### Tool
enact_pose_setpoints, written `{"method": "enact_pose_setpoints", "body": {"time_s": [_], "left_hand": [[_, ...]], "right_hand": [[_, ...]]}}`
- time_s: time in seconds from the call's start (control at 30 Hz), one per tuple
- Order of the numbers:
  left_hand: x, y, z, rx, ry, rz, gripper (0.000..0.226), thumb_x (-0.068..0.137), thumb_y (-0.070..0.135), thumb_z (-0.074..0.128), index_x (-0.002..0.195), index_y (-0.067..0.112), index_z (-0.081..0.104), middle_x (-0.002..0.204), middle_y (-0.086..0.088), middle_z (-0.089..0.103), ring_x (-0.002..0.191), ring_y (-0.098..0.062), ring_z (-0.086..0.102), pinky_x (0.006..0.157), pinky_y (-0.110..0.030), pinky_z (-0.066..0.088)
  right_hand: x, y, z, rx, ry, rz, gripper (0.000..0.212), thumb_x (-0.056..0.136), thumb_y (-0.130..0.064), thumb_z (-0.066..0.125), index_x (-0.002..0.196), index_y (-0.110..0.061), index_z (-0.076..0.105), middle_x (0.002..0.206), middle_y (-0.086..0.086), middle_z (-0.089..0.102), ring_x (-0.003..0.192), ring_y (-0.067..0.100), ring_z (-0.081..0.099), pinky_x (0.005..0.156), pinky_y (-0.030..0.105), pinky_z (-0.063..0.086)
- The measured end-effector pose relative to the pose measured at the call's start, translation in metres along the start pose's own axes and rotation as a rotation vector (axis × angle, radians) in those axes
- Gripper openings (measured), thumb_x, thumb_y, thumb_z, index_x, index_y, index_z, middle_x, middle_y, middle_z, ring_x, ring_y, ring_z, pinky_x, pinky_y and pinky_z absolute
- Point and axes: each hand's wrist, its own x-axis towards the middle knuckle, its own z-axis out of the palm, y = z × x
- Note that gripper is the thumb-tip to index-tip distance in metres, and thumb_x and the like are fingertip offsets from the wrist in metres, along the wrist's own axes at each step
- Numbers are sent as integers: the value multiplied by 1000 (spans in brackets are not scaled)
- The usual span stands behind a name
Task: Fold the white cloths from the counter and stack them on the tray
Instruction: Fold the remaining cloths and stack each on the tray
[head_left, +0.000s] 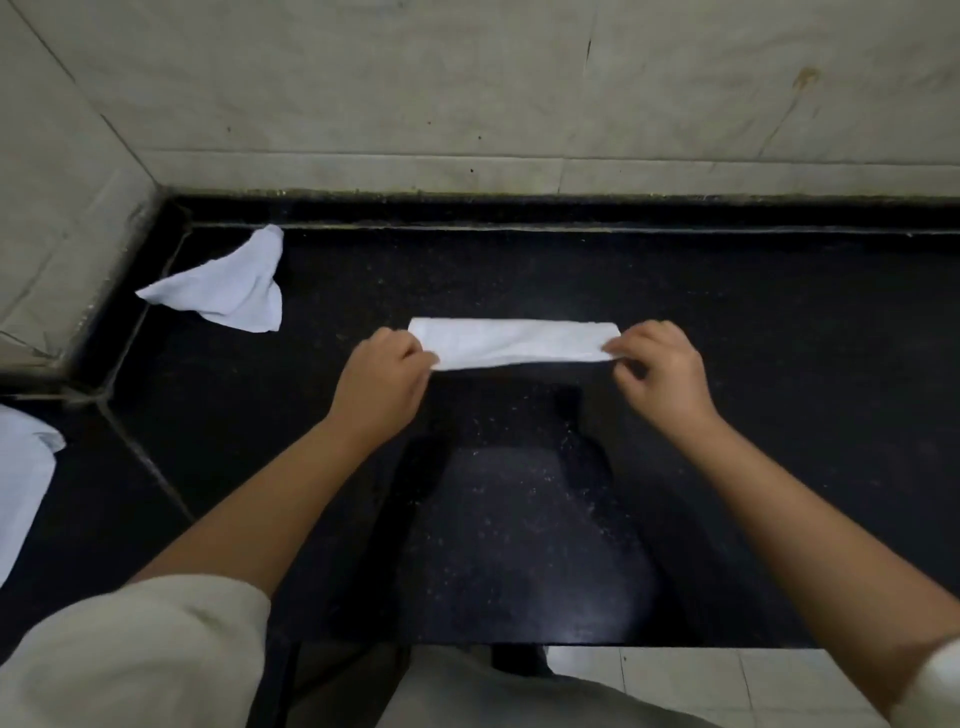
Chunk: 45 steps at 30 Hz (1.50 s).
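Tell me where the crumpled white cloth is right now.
The crumpled cloth lies in the counter's far left corner by the wall, left of the left hand.

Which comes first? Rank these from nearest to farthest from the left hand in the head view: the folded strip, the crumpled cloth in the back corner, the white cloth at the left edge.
1. Folded strip: its near corner is pinched in the left hand.
2. Crumpled cloth: back left, near the wall corner.
3. White cloth at the left edge: far left, partly out of frame.

Looked forward and steeply down from head height onto the black counter. Sat close above its near edge. Faced the tiled wall behind that counter.
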Motion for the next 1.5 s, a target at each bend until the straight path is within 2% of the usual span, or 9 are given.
{"method": "enact_pose_setpoints", "body": {"time_s": [0.13, 0.27, 0.43, 0.53, 0.73, 0.97, 1.2, 1.4, 1.5], "left_hand": [[-32, 16, 24, 43, -212, 82, 28, 76, 19, 43, 71, 10, 69, 69, -9, 63, 61, -31, 61, 50, -32, 47], [-57, 47, 39, 36, -679, -135, 32, 95, 32, 42, 112, 13, 62, 116, -3, 58, 112, -23, 51, 90, -35, 40], [-46, 58, 49, -66, -220, -313, 24, 87, 19, 50, 94, 2, 66, 100, -15, 67, 100, -36, 62, 82, -39, 52], [-31, 66, 55, -25, -403, -477, 47, 96, 25, 43, 138, 4, 37, 152, -13, 28, 145, -28, 15, 116, -39, 21], [-35, 65, 77, 2, -621, -598, 63, 99, 41, 21, 148, 10, -3, 158, -7, -12, 146, -20, -14, 120, -40, -2], [-41, 67, 81, -15, -618, -618, 62, 99, 43, 18, 148, 11, -4, 157, -7, -14, 146, -20, -14, 120, -39, -4], [-54, 57, 60, -78, -457, -680, 57, 100, 39, 21, 149, 13, 6, 159, -3, -1, 146, -19, -9, 120, -40, 0], [-100, 37, 24, -100, -281, -856, 53, 99, 34, 31, 146, 10, 22, 158, -7, 12, 147, -22, -3, 119, -40, 4], [-120, 31, 13, -89, -265, -910, 52, 99, 33, 32, 145, 10, 25, 157, -8, 14, 147, -23, -3, 119, -41, 5]], "right_hand": [[-57, 20, 27, -68, -82, 3, 18, 66, -1, 51, 69, -2, 68, 75, 15, 66, 81, 23, 52, 75, 24, 39], [-103, 30, 47, -199, -411, 122, 12, 63, -15, 77, 72, -9, 72, 93, 15, 69, 88, 40, 65, 76, 53, 51], [-82, 22, 35, -284, -361, 422, 33, 89, -29, 53, 110, -4, 59, 114, 14, 60, 108, 33, 52, 87, 41, 43], [-78, 13, 38, -305, -543, 573, 37, 91, -29, 48, 114, 0, 49, 120, 18, 53, 110, 33, 50, 83, 37, 46], [-67, 3, 52, -158, -562, 802, 24, 88, -10, 43, 103, 4, 56, 113, 20, 56, 99, 34, 57, 65, 30, 40], [-60, -1, 45, -130, -461, 609, 27, 81, -6, 48, 59, -11, 34, 70, 5, 47, 67, 22, 46, 44, 25, 26], [-25, -64, 54, 293, -227, 399, 39, 79, -2, 52, 53, -23, 31, 56, -9, 38, 51, 5, 36, 48, 15, 29], [-24, -117, 122, 301, -531, 205, 10, 85, 0, 45, 81, -6, 51, 85, 12, 52, 80, 24, 50, 67, 23, 33], [-38, -118, 143, 201, -687, 201, 25, 89, -2, 43, 112, -1, 51, 118, 19, 49, 109, 30, 48, 88, 30, 38]]}}
